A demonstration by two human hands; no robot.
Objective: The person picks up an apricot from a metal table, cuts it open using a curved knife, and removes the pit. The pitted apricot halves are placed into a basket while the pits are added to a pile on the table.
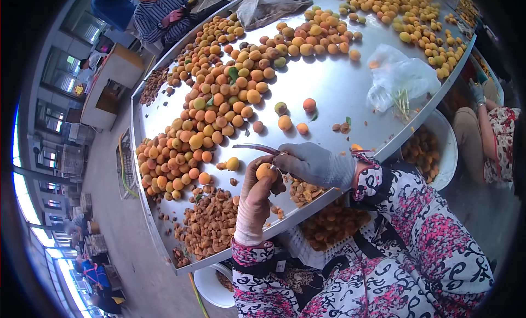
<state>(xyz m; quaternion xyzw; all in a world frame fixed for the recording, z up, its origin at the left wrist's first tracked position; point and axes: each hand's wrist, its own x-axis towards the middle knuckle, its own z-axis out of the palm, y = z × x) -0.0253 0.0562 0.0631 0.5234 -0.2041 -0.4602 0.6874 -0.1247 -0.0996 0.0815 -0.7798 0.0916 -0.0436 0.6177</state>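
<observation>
My left hand (255,194), its wrist wrapped in a pale covering, is closed around an apricot (266,172). My right hand (300,160), in a grey glove, grips a knife (255,147) whose curved blade points left, above the apricot. Both hands meet over the near edge of a metal table (329,93). Whole apricots (208,116) lie in a long heap beyond them. Left of my left hand is a pile of brown pits (207,225). Cut apricot pieces (304,193) lie just below my right hand.
A plastic bag (402,79) rests on the table's right part. White buckets (448,148) (211,288) stand at the near side, with a crate (315,252) of fruit before my lap. Co-workers (164,16) (487,131) sit at the far left and right.
</observation>
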